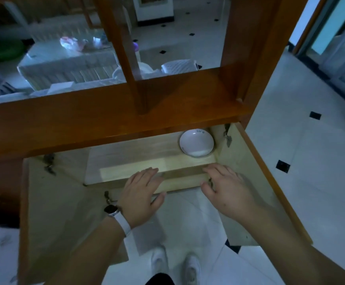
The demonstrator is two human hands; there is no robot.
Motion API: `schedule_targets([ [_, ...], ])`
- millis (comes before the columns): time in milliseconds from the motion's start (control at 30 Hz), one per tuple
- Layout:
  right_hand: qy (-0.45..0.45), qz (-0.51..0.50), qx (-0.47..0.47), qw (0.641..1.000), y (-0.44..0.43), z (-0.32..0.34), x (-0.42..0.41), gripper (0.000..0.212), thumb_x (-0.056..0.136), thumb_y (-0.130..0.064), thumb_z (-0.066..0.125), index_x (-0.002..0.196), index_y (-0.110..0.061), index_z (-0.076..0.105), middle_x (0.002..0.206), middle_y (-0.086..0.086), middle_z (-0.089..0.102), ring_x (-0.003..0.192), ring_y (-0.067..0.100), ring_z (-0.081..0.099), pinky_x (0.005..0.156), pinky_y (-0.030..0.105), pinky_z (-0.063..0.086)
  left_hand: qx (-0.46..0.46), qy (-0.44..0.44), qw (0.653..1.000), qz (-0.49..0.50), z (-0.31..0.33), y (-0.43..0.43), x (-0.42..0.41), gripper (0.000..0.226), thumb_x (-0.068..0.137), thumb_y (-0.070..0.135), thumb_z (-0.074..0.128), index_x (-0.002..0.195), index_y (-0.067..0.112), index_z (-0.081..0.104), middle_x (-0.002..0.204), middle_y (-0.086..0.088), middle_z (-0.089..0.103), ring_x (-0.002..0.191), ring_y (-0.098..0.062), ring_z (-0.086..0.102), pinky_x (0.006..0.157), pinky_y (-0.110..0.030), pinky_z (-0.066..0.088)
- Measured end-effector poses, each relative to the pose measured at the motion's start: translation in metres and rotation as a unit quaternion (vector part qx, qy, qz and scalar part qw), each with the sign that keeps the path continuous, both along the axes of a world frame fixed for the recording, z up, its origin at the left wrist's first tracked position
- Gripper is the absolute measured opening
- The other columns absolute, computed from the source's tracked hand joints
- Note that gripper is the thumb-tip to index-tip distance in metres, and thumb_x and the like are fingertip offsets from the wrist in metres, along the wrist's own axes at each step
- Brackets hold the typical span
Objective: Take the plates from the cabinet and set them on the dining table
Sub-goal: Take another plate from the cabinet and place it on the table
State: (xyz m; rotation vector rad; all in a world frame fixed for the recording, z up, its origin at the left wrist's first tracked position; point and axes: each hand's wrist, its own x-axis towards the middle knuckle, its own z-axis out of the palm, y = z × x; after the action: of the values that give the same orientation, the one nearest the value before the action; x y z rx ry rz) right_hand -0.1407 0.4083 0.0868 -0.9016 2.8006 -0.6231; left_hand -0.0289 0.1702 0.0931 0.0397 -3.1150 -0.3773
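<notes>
Both hands are empty, fingers spread flat — the left hand and right hand hover at the front edge of the cabinet shelf. One white plate sits in the shelf's back right corner — both doors open.

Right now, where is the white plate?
In the head view the white plate lies on the shelf inside the open cabinet, in its back right corner, beyond the right hand.

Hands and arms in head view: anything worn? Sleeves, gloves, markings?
Both forearms bare, no sleeves in view, no gloves. Left hand has a smartwatch at the wrist: dark rectangular face, white band. Right hand and its wrist carry nothing visible.
</notes>
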Motion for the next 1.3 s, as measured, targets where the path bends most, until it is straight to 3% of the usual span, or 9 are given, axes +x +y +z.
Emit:
schedule_targets([
  [333,-0.058,-0.066,-0.005,0.996,-0.02,-0.041,-0.034,0.045,0.092,-0.044,0.045,0.129,-0.018,0.053,0.128,0.001,0.054,0.116,0.023,0.048,0.096,0.04,0.041,0.004,-0.045,0.998,-0.04,-0.046,-0.049,-0.079,0.06,0.087,0.049,0.037,0.128,0.013,0.062,0.139,-0.013,0.054,0.126,-0.034,0.05,0.101,-0.047,0.038],
  [733,-0.136,-0.184,-0.013,0.973,-0.067,-0.143,-0.11,0.042,0.091,-0.035,0.056,0.122,-0.008,0.057,0.119,0.013,0.059,0.109,0.033,0.053,0.091,0.039,0.046,0.097,-0.064,0.988,-0.099,-0.151,-0.083,-0.186,0.045,0.086,0.034,0.056,0.124,0.01,0.063,0.133,-0.014,0.058,0.121,-0.035,0.051,0.098,-0.048,0.043],
  [833,-0.249,-0.281,-0.102,0.921,-0.074,-0.174,-0.134,0.048,0.091,-0.04,0.055,0.131,-0.015,0.051,0.119,0.006,0.061,0.106,0.023,0.058,0.087,0.029,0.044,0.213,-0.1,0.971,-0.037,-0.198,-0.085,-0.214,0.042,0.09,0.028,0.057,0.128,0.009,0.058,0.13,-0.011,0.058,0.119,-0.029,0.053,0.097,-0.044,0.045],
  [933,-0.324,-0.361,-0.185,0.855,-0.077,-0.211,-0.156,0.049,0.087,-0.044,0.054,0.129,-0.018,0.049,0.085,-0.007,0.067,0.083,0.009,0.063,0.07,0.025,0.047,0.371,-0.133,0.914,0.094,-0.244,-0.08,-0.248,0.034,0.093,0.019,0.061,0.126,0.018,0.055,0.125,-0.006,0.056,0.116,-0.024,0.054,0.093,-0.038,0.047],
  [1000,-0.319,-0.381,-0.207,0.843,-0.08,-0.238,-0.167,0.051,0.085,-0.043,0.055,0.129,-0.017,0.05,0.078,-0.009,0.066,0.082,0.013,0.065,0.074,0.029,0.051,0.416,-0.112,0.885,0.176,-0.272,-0.079,-0.274,0.028,0.09,0.018,0.065,0.115,0.024,0.055,0.113,-0.004,0.059,0.106,-0.026,0.058,0.078,-0.027,0.046],
  [1067,-0.324,-0.403,-0.238,0.822,-0.084,-0.263,-0.178,0.051,0.085,-0.04,0.057,0.129,-0.014,0.05,0.081,-0.005,0.066,0.09,0.022,0.067,0.086,0.039,0.054,0.417,-0.106,0.875,0.22,-0.296,-0.081,-0.298,0.029,0.088,0.025,0.066,0.113,0.03,0.054,0.104,0.002,0.06,0.097,-0.023,0.059,0.065,-0.021,0.041],
  [1167,-0.35,-0.437,-0.282,0.779,-0.091,-0.296,-0.194,0.056,0.084,-0.04,0.06,0.131,-0.012,0.047,0.107,0.008,0.063,0.107,0.035,0.063,0.094,0.05,0.051,0.406,-0.117,0.875,0.235,-0.327,-0.087,-0.322,0.047,0.084,0.03,0.064,0.128,0.022,0.053,0.107,0.002,0.057,0.097,-0.02,0.056,0.071,-0.024,0.04],
  [1233,-0.356,-0.443,-0.288,0.771,-0.094,-0.313,-0.203,0.056,0.082,-0.042,0.06,0.128,-0.013,0.046,0.11,0.012,0.064,0.096,0.03,0.066,0.078,0.04,0.056,0.411,-0.114,0.875,0.227,-0.341,-0.088,-0.335,0.034,0.075,0.035,0.062,0.107,0.023,0.062,0.098,-0.004,0.058,0.088,-0.018,0.054,0.073,-0.03,0.038],
  [1300,-0.359,-0.449,-0.32,0.753,-0.098,-0.324,-0.215,0.04,0.08,-0.038,0.06,0.108,-0.011,0.052,0.088,0.008,0.062,0.068,0.021,0.062,0.058,0.029,0.047,0.425,-0.117,0.875,0.201,-0.35,-0.088,-0.35,0.009,0.072,0.033,0.058,0.07,0.025,0.054,0.078,-0.011,0.05,0.074,-0.018,0.046,0.063,-0.033,0.034],
])
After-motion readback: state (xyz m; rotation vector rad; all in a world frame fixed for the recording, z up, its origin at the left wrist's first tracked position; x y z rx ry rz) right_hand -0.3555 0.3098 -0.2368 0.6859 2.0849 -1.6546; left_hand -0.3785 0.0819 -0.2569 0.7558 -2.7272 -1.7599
